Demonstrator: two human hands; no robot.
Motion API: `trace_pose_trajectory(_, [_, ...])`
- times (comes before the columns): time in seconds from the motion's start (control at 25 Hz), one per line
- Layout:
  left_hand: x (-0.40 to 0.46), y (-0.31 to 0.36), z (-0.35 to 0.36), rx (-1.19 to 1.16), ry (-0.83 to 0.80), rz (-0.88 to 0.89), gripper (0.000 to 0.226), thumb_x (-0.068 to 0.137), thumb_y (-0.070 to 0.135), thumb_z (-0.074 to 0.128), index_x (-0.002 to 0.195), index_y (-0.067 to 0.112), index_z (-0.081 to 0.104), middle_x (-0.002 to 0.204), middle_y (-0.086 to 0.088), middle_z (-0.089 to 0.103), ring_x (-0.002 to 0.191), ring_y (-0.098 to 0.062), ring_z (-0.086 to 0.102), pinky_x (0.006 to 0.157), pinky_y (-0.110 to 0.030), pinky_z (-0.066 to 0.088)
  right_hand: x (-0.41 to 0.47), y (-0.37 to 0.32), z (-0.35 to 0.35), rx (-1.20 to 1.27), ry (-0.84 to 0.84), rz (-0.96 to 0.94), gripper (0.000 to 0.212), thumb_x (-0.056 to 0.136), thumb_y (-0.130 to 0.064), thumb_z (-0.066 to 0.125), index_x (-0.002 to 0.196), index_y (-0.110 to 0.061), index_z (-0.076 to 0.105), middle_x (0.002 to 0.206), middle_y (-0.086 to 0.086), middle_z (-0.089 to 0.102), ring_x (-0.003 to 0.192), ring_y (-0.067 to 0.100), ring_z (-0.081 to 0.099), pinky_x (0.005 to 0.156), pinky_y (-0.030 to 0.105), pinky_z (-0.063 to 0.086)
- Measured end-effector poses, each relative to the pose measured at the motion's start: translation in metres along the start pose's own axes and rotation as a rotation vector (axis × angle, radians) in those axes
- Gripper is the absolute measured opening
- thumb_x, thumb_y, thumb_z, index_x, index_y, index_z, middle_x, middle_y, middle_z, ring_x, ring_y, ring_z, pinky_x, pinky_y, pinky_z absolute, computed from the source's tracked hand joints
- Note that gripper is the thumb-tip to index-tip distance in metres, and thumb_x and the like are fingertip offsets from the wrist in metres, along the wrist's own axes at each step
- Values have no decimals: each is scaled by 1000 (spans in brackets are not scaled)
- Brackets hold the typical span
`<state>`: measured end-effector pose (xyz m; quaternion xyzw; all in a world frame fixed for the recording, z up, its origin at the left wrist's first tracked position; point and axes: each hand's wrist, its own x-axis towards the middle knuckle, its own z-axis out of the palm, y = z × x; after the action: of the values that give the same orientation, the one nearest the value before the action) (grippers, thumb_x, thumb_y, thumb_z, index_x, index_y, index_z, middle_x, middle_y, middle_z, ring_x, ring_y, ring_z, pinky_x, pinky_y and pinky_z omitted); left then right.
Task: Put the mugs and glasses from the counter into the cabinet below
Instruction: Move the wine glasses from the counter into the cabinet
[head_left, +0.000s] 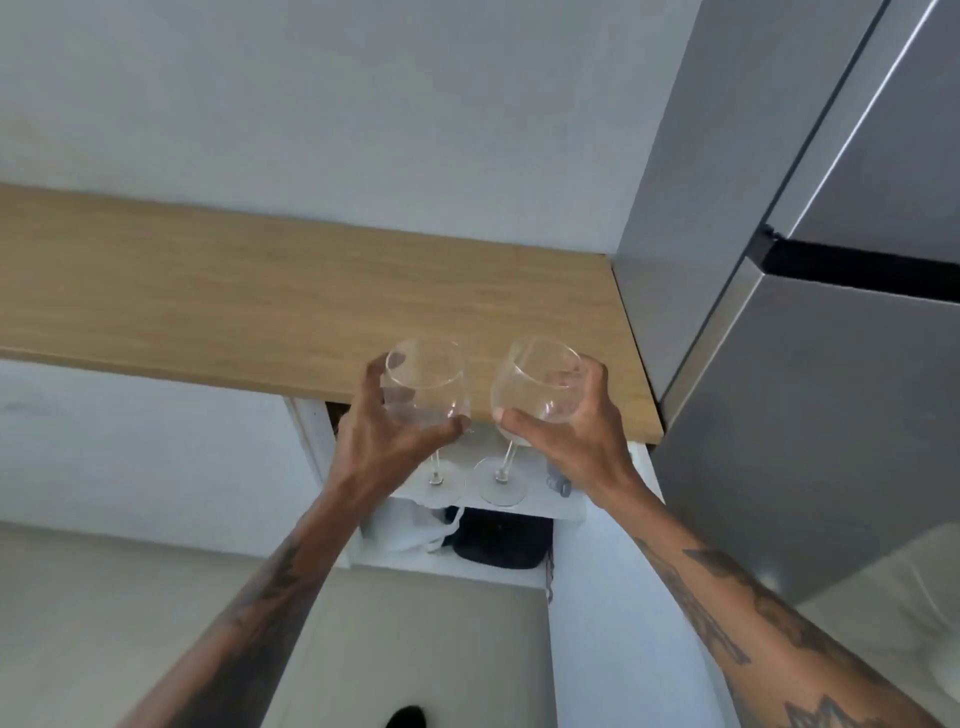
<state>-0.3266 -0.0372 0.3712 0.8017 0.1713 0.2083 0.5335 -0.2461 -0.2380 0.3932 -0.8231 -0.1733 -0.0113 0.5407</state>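
Observation:
I hold two clear stemmed wine glasses in the air, just in front of the wooden counter (260, 296). My left hand (384, 436) grips the bowl of the left wine glass (426, 384). My right hand (571, 431) grips the bowl of the right wine glass (535, 384). Both glasses are upright, their stems and feet hanging over the open cabinet (566, 506) below the counter's right end. No mugs show on the visible counter.
A tall steel fridge (810, 364) stands flush against the counter's right end. Inside the cabinet a white shelf holds a small grey item (558, 483); below it lie a black bag (501, 538) and white fabric (415, 535). The white cabinet door (613, 623) stands open to the right.

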Motion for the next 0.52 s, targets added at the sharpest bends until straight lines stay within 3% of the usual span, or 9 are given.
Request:
trace_pose_trajectory(0.12, [-24,-49,23,-5,2,-46,98,53,51,88,134,39,34,113,11,60,90,-2,69,58,-15,50,-27,50,26,11,-47,49,87,59,-43,89,123,-39,30,122,-10,51,107,10,58,79,22,47])
trace_pose_trajectory(0.24, [-28,-104,64,-1,-11,-97,94,55,43,91,131,38,36,110,15,58,90,0,65,50,-6,47,-33,111,50,-17,-59,105,86,57,-39,91,119,-34,31,124,-6,47,108,18,57,83,30,51])
trace_pose_trajectory(0.52, [42,-212,158,76,-32,-114,94,55,45,91,129,40,33,114,7,56,100,-18,62,66,-19,45,31,247,100,-102,30,187,91,58,-33,91,126,-22,32,128,-2,46,110,19,54,81,19,42])
